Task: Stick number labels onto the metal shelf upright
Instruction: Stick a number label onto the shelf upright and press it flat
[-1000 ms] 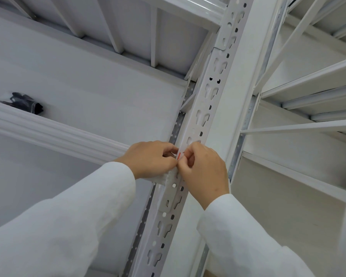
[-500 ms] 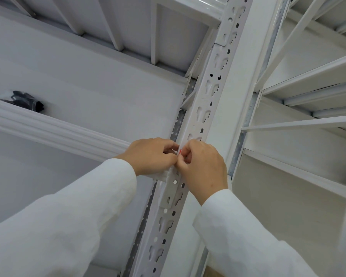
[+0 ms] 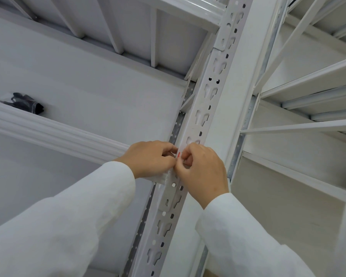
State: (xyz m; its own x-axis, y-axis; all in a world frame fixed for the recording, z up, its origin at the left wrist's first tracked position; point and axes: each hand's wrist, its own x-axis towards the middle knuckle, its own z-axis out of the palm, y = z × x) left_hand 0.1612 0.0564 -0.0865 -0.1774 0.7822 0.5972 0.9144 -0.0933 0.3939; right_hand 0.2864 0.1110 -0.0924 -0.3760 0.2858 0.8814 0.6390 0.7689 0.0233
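Pinching the small red-edged label (image 3: 179, 154) between your left hand (image 3: 152, 158) and right hand (image 3: 200, 168), both curled on it, you keep it against the perforated shelf upright (image 3: 203, 116) as a second ago, so it looks unstuck yet.

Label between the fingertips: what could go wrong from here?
The label is tiny and pinched by both hands, left and right; it could fold or stick to a finger. The upright is full of slots, so it might land over a hole and bond poorly.
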